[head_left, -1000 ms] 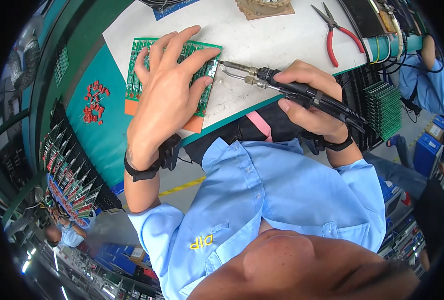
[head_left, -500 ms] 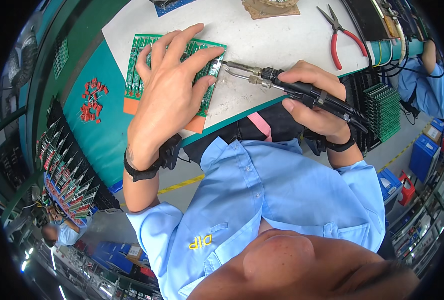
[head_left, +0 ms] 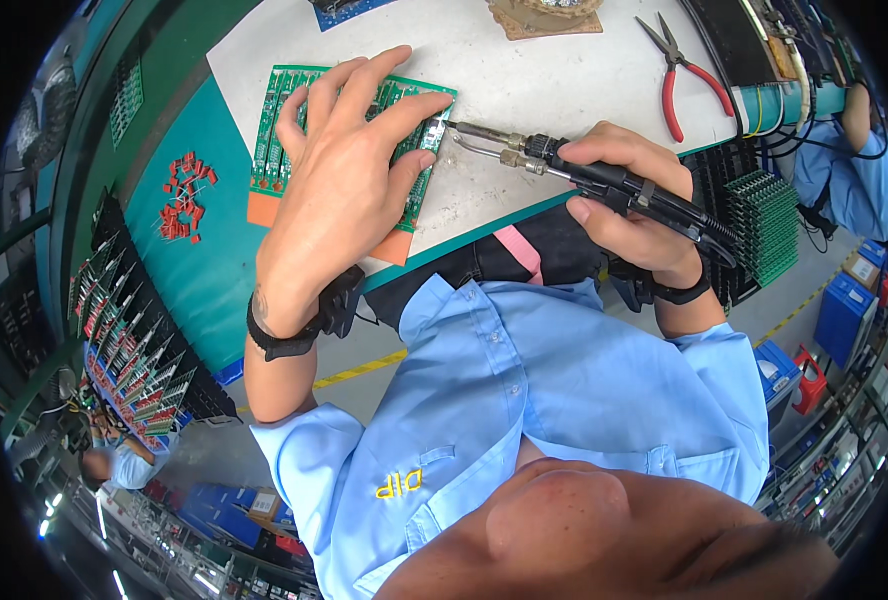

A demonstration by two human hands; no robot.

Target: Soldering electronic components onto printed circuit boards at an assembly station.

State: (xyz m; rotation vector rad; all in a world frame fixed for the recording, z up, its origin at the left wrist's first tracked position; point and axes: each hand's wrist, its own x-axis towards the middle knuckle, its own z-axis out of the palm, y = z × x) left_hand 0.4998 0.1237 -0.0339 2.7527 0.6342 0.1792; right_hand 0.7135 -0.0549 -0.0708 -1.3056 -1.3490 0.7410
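Fingers spread, my left hand [head_left: 344,185] rests over a green circuit board panel [head_left: 276,130] and hides much of it. Its index fingertip and thumb touch the panel near the right edge. Under the panel, an orange board [head_left: 264,208] shows at the near side. My right hand [head_left: 634,195] is closed around a black soldering iron [head_left: 604,182] with a thin metal feed tube beside its shaft. The iron's tip meets the panel's right edge, close to my left index fingertip; the exact contact spot is too small to make out.
Red-handled pliers [head_left: 679,85] lie at the far right. Loose red components [head_left: 186,195] sit on the teal mat [head_left: 226,280] at left. Racks of boards [head_left: 134,345] stand at left, more stacked boards [head_left: 764,225] at right. A brown pad [head_left: 544,22] is at the back. Co-workers appear at both sides.
Almost nothing differs. The view has shifted very slightly; both hands, the iron and the panel keep the same arrangement.
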